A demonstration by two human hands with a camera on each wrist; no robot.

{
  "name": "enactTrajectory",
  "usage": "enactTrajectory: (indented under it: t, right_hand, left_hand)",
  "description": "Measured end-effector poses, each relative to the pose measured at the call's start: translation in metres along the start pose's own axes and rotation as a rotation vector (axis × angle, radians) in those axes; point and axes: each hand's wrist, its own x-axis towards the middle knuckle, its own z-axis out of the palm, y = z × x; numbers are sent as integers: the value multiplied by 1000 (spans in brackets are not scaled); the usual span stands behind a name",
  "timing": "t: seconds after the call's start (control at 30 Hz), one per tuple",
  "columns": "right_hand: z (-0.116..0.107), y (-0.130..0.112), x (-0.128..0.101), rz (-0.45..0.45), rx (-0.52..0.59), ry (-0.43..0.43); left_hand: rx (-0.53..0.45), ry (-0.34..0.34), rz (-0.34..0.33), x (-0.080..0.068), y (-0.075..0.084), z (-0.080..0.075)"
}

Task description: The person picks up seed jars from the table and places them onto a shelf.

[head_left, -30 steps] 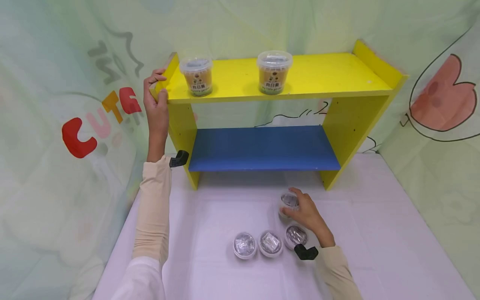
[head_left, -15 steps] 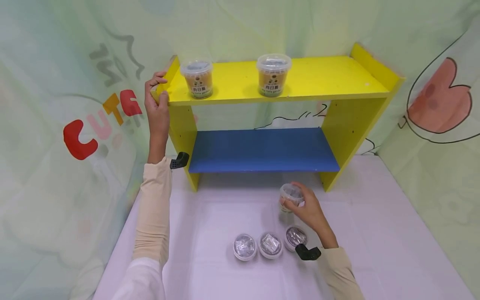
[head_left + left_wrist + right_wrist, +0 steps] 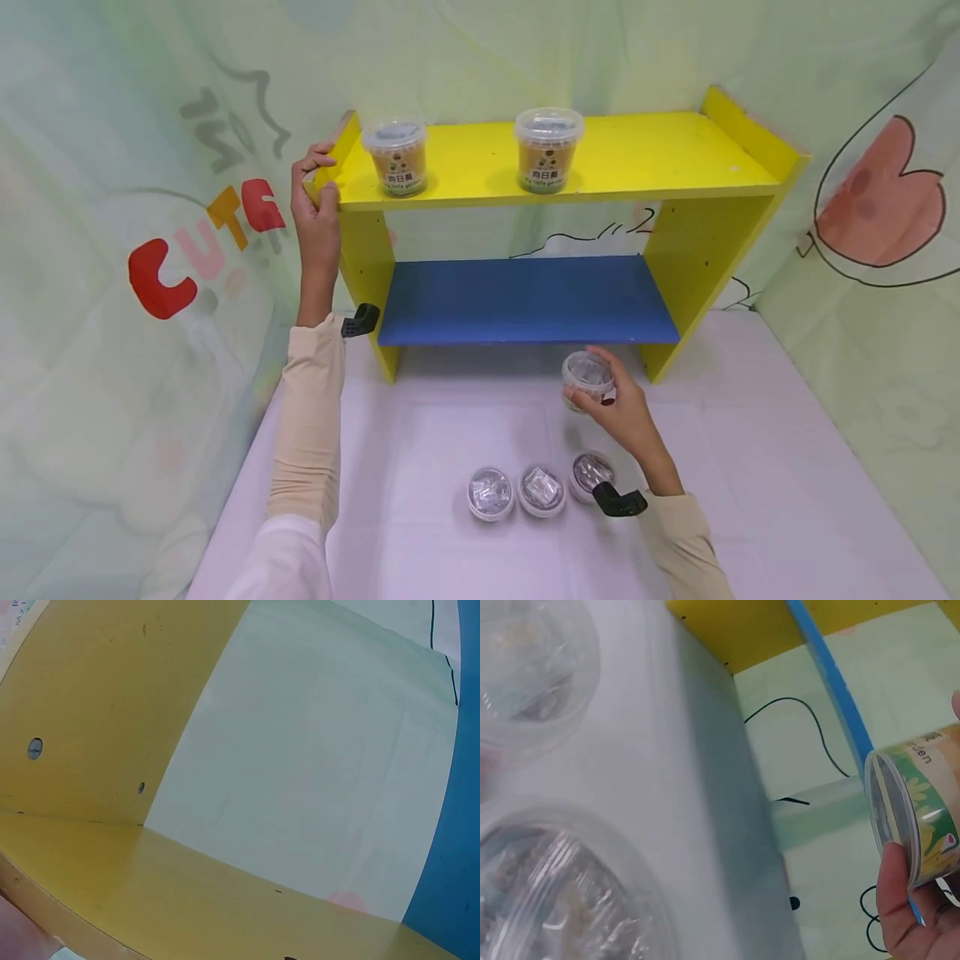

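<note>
Tub lifted off the table, just in front of the blue shelf.
The right hand (image 3: 626,414) curls round the tub (image 3: 588,379); keep it level, while the left hand (image 3: 317,212) grips the yellow shelf (image 3: 637,154) corner.

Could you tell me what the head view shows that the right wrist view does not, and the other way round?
Only the head view shows the left hand gripping the yellow shelf's top-left corner, two lidded cups on the top board, and a row of three cups on the table.

Only the right wrist view shows the held cup's green and yellow label close up, and a black cable behind the shelf.

Both show the right hand holding a clear lidded cup and the blue lower board.
</note>
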Motion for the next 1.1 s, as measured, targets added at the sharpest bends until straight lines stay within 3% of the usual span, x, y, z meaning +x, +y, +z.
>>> enactTrajectory:
  t: [0.5,0.73,1.1]
  right_hand:
    - [0,-13,-5,33,123,62]
    - [2,-9,-7,58,115,60]
    - [-18,-32,6,22,159,87]
  left_hand:
    - [29,-2,-12,-2,1,0]
    - [15,-21,-29,-2,1,0]
    - [4,-6,-35,-1,6,-1]
